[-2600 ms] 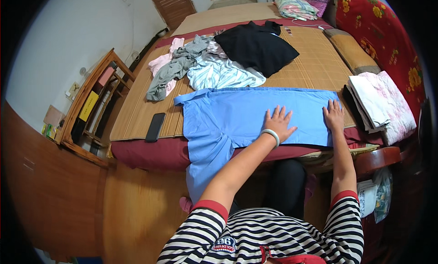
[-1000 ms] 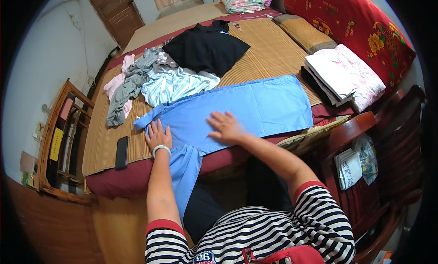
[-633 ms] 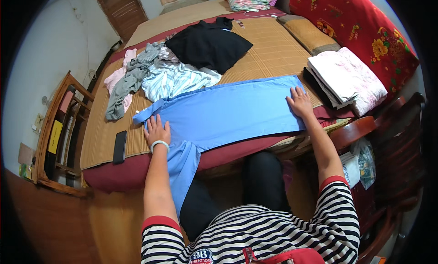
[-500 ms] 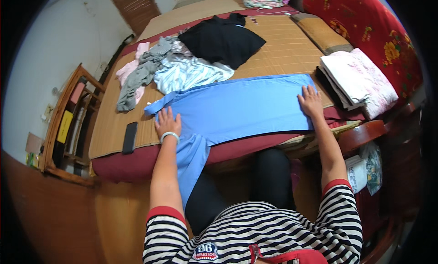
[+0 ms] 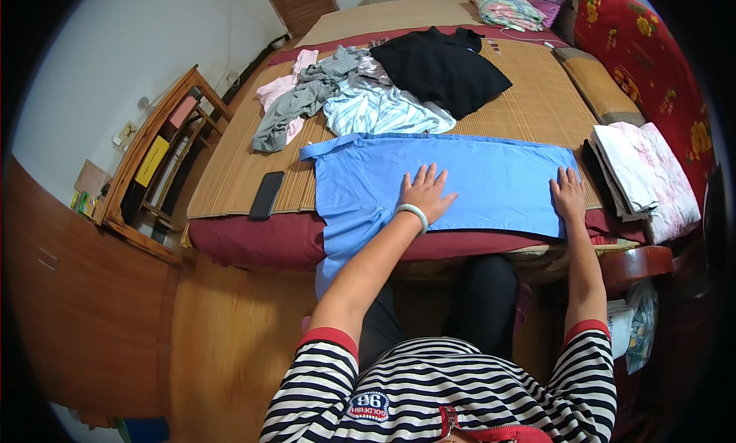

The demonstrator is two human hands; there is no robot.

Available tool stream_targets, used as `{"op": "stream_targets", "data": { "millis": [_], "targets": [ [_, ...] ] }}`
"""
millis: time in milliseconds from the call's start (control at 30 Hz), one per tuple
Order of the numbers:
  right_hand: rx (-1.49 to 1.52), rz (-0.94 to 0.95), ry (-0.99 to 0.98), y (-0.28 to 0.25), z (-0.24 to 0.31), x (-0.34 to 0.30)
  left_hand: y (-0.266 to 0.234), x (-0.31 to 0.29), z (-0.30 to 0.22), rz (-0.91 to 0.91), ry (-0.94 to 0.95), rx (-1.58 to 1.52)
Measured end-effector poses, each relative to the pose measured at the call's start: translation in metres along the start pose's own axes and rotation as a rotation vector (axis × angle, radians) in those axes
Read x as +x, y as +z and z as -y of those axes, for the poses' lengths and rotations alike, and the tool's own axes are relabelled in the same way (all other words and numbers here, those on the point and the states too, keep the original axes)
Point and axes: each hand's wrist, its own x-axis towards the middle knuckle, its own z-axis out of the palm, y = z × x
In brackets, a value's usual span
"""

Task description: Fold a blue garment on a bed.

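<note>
Blue in the head view: touching 1 garment point(image 5: 498, 182) spread along the near edge of the bed point(image 5: 257, 240), right of a black phone point(image 5: 266, 195), and partly hanging down. Resting the left hand point(image 5: 428, 196) near its middle, the right hand point(image 5: 568, 195) at its right end, with each grip flat, fingers apart.

Head-worn fisheye looks down over the bed point(image 5: 261, 244)

The left of two side-by-side head cameras looks forward and down from above the striped shirt point(image 5: 475, 374), closest at 6 o'clock. At middle range, the left hand point(image 5: 427, 195) sits just off centre and the right hand point(image 5: 569, 195) at 3. Coverage spans a pale wall point(image 5: 84, 67) at 10, a far-off door point(image 5: 299, 6) past 11, and red floral cloth point(image 5: 652, 52) at 2.
</note>
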Motion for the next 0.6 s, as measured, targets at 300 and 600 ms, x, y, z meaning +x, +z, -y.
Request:
{"op": "stream_targets", "data": {
  "millis": [300,600],
  "targets": [
    [-0.025,-0.013,-0.001,-0.002,0.0,0.001,-0.001,-0.021,0.166,-0.069,-0.343,0.059],
    [-0.028,-0.05,0.001,0.0,-0.003,0.0,-0.014,-0.018,0.169,-0.028,-0.622,0.016]
  ]
}}
